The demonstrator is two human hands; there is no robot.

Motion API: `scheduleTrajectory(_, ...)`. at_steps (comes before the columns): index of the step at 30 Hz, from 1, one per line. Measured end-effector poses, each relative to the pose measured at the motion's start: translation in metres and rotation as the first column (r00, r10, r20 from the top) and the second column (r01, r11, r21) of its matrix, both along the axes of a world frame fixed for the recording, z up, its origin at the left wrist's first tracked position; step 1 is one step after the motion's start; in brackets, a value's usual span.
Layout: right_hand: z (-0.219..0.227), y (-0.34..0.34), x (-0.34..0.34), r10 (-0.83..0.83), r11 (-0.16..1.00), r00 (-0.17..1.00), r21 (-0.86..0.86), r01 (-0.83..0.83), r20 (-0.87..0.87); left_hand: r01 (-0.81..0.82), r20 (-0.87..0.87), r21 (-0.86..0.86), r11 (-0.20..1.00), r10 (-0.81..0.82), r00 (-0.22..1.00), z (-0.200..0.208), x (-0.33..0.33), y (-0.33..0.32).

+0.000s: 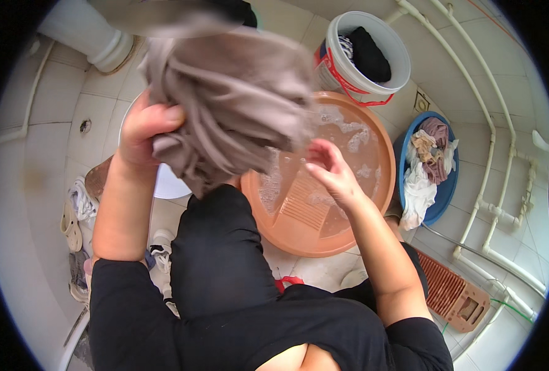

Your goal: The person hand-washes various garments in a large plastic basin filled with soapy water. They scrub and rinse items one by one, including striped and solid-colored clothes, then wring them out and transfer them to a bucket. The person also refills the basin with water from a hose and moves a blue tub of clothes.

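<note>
My left hand (143,130) grips a crumpled taupe garment (234,99), its thumb pressed over the folds, and holds it up at the upper left. The kind of garment cannot be made out. Just beyond the cloth's right edge is my right hand (336,173), fingers curled but apart, with nothing visible in it. Below that hand stands an orange-brown basin (384,157) of sudsy water, with a ribbed washboard area (304,207) in it. The raised cloth hides part of the basin's left side and most of a white basin (170,184) beside my left wrist.
A white bucket (401,65) with a red handle holds dark clothes behind the basin. To the right, a blue tub (445,201) holds white and mauve laundry. A brown washboard (453,294) lies near wall pipes (489,167). Shoes (70,227) sit at left.
</note>
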State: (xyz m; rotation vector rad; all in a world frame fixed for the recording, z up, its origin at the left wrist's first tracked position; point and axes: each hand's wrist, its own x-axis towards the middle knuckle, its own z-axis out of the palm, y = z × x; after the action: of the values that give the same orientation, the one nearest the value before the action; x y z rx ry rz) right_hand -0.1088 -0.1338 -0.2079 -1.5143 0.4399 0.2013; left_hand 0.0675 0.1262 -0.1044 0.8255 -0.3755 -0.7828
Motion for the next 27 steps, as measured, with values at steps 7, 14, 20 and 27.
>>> scheduleTrajectory(7,0.081,-0.024,0.043,0.08,0.926,0.979,0.35,-0.143,0.189,0.223,-0.297,-0.207,0.953,-0.278,0.914,0.024,-0.046,-0.152)
scheduleTrajectory(14,0.015,-0.086,-0.032,-0.346,0.562,0.937,0.809,0.174,0.039,0.519,0.075,0.18,0.835,-0.538,0.839,-0.017,-0.055,-0.205)
scheduleTrajectory(20,-0.103,-0.081,-0.098,-0.412,0.655,0.831,0.512,0.556,-0.374,0.052,0.294,0.941,0.334,-0.884,0.363,-0.155,-0.073,-0.194)
scheduleTrajectory(27,-0.107,-0.093,-0.078,0.199,0.463,0.911,-0.785,-0.411,-0.36,-0.188,-0.135,0.975,-0.123,-0.989,-0.054,-0.219,-0.098,-0.15)
